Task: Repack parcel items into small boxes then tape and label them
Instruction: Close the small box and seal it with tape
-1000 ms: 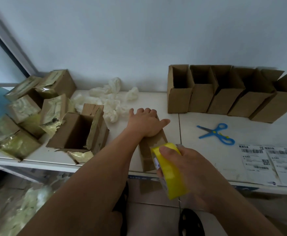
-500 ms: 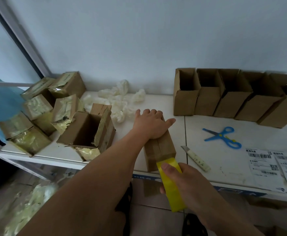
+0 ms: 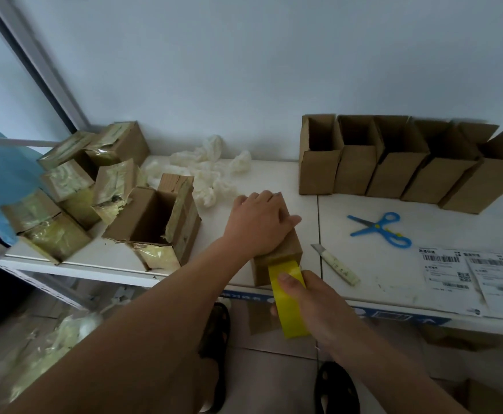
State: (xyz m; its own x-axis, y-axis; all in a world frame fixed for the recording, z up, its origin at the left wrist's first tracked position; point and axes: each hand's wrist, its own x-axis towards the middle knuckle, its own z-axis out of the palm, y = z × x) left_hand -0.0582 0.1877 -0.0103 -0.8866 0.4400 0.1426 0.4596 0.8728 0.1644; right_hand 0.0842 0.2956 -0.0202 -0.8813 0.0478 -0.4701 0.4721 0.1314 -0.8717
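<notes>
A small closed cardboard box [image 3: 289, 249] lies near the front edge of the white table [image 3: 274, 180]. My left hand [image 3: 259, 224] presses flat on its top, fingers spread. My right hand [image 3: 307, 300] grips a yellow tape roll [image 3: 289, 303] just below the table edge, thumb on its face. A strip of tape runs from the roll up onto the box's near end. Shipping labels [image 3: 477, 276] lie at the right front.
Several open empty boxes [image 3: 393, 162] stand in a row at the back right. Blue scissors [image 3: 381, 230] and a utility knife [image 3: 335, 264] lie right of the box. Torn, taped old parcels [image 3: 89, 192] pile at the left, with crumpled white packing paper [image 3: 208, 171] behind.
My right hand has pulled the tape roll down and toward me, off the box's near end. The utility knife has come into view. My left hand stays on the box.
</notes>
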